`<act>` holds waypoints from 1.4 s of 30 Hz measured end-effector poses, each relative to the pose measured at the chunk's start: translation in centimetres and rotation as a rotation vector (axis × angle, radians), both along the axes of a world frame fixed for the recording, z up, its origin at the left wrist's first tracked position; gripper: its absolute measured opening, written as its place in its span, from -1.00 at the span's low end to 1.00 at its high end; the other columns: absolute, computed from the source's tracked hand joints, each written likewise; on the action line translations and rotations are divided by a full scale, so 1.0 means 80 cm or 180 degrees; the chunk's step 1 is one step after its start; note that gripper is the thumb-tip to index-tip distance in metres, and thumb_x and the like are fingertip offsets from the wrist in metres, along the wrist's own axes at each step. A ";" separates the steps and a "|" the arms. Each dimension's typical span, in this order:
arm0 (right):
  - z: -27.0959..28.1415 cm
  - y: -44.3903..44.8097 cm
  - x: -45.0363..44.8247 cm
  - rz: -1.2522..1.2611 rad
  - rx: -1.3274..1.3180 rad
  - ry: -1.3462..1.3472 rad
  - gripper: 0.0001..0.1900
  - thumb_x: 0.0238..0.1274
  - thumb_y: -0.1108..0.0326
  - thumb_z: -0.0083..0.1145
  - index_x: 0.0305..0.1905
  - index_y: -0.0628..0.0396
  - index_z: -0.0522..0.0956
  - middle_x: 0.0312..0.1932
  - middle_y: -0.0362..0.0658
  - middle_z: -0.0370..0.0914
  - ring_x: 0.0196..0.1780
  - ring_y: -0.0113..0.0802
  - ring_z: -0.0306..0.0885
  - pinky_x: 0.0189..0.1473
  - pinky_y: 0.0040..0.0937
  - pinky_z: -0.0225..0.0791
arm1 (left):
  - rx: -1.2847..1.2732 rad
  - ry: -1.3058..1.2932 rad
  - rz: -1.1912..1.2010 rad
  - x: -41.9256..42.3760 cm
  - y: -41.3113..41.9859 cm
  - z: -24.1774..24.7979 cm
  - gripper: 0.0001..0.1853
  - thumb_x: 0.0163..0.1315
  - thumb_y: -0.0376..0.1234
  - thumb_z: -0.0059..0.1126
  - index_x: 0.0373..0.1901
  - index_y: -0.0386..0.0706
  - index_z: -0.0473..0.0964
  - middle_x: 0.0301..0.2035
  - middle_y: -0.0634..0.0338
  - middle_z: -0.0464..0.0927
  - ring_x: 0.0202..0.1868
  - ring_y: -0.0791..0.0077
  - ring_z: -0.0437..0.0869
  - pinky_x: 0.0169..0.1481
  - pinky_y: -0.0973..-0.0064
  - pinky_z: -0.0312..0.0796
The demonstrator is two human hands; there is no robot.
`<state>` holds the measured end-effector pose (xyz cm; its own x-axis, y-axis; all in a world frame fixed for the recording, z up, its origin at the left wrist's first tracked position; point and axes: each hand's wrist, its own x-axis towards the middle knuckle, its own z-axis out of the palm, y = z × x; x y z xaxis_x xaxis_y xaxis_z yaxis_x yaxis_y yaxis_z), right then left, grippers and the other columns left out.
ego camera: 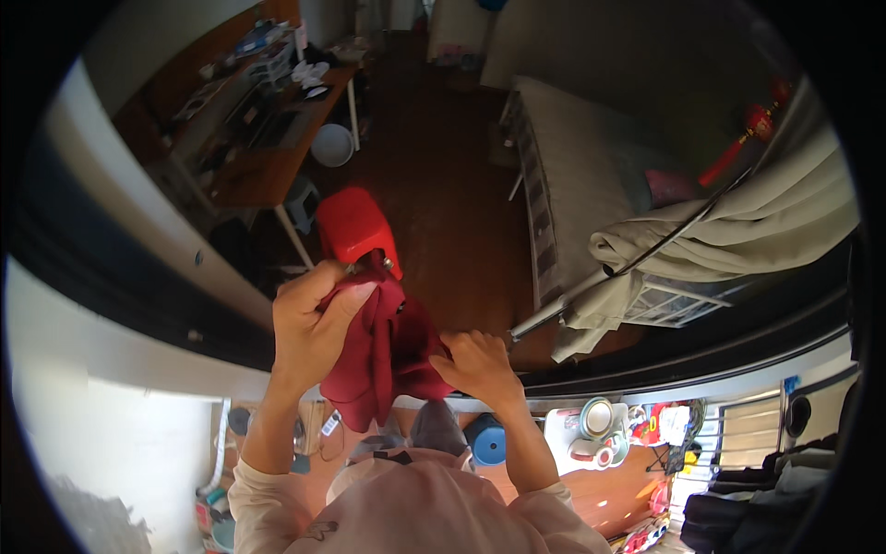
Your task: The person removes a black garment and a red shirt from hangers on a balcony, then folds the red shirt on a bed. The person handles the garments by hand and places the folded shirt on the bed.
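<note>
A dark red cloth garment [367,353] hangs in folds in front of my body. My left hand [311,318] pinches its upper part between thumb and fingers. Small shiny metal pieces [388,263] show at the top of the cloth beside that hand; what they belong to is unclear. My right hand [477,363], lower and to the right, has its fingers closed on the garment's right edge. Just beyond the cloth stands a red plastic stool [354,221], partly covered by the garment and my left hand.
A wooden desk [256,181] with a laptop lies ahead left, a pale bucket [333,145] beside it. At right are a bed [574,159], a beige curtain [734,235] and a metal rod [567,302]. Behind me are a blue stool [489,443] and a white table [559,443] with dishes.
</note>
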<state>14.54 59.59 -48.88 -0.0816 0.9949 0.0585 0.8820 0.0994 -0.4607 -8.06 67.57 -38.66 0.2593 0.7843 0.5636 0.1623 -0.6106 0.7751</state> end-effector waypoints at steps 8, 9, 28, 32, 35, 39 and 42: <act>0.064 0.170 0.021 0.0125 0.0731 0.2134 -0.69 0.32 0.23 0.29 -0.03 0.26 0.58 -0.09 0.13 0.64 -0.07 0.25 0.63 -0.04 0.09 0.48 | 0.0436 0.0089 -0.0620 0.087 0.155 0.060 -0.86 0.21 -0.47 0.40 -0.29 -0.38 0.64 -0.53 0.14 0.56 -0.49 0.56 0.50 -0.37 0.57 0.33; 0.068 0.190 0.023 0.0143 0.0834 0.2258 -0.69 0.31 0.25 0.30 -0.02 0.26 0.58 -0.10 0.13 0.63 -0.07 0.25 0.62 -0.05 0.07 0.48 | 0.0446 0.0137 -0.0516 0.092 0.173 0.061 -0.86 0.20 -0.47 0.40 -0.31 -0.38 0.64 -0.54 0.14 0.55 -0.49 0.56 0.50 -0.37 0.57 0.32; 0.193 0.611 0.360 0.0119 0.1708 0.2353 -0.93 0.31 0.49 0.23 -0.22 0.28 0.63 -0.47 -0.09 0.46 -0.44 -0.38 0.38 -0.41 -0.34 0.26 | -0.0911 0.1071 -0.1072 0.363 0.660 -0.038 -0.40 -0.05 -0.30 0.68 0.07 -0.25 0.64 -0.14 0.17 0.71 -0.10 0.46 0.65 0.04 0.43 0.51; 0.237 0.652 0.421 -0.0095 0.1891 0.1934 -0.93 0.28 0.50 0.22 -0.28 0.30 0.61 -0.49 -0.08 0.46 -0.46 -0.42 0.35 -0.43 -0.36 0.23 | -0.0659 0.0637 -0.1611 0.464 0.736 -0.131 -0.42 0.00 -0.20 0.62 0.06 -0.22 0.64 -0.22 -0.02 0.69 -0.20 0.08 0.62 0.02 0.22 0.50; 0.248 0.689 0.467 -0.0404 0.1993 0.1894 -0.87 0.31 0.48 0.21 -0.34 0.33 0.58 -0.55 -0.13 0.44 -0.47 -0.48 0.32 -0.43 -0.40 0.21 | -0.0574 0.0688 -0.1651 0.524 0.783 -0.191 -0.53 0.08 -0.24 0.56 0.04 -0.17 0.68 -0.02 -0.02 0.67 0.04 0.00 0.60 0.18 0.17 0.46; 0.248 0.751 0.529 -0.0768 0.2172 0.1900 -0.84 0.37 0.46 0.19 -0.32 0.34 0.61 -0.56 -0.28 0.42 -0.42 -0.61 0.29 -0.42 -0.48 0.20 | -0.0507 0.0933 -0.1706 0.600 0.868 -0.260 -0.56 0.10 -0.27 0.54 0.04 -0.15 0.67 0.09 0.02 0.63 0.18 0.03 0.53 0.27 0.19 0.43; 0.250 0.805 0.569 -0.1216 0.2465 0.1722 -0.86 0.36 0.47 0.20 -0.30 0.33 0.64 -0.53 -0.36 0.44 -0.41 -0.65 0.27 -0.42 -0.53 0.17 | -0.0367 0.1113 -0.1695 0.643 0.952 -0.296 -0.56 0.11 -0.29 0.54 0.04 -0.16 0.66 0.09 0.01 0.62 0.21 0.04 0.53 0.30 0.19 0.41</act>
<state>60.03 124.01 -28.88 0.4619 0.6220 0.6323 0.6097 0.2950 -0.7357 43.37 143.74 -62.36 0.7826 0.5480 0.2953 0.1147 -0.5932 0.7968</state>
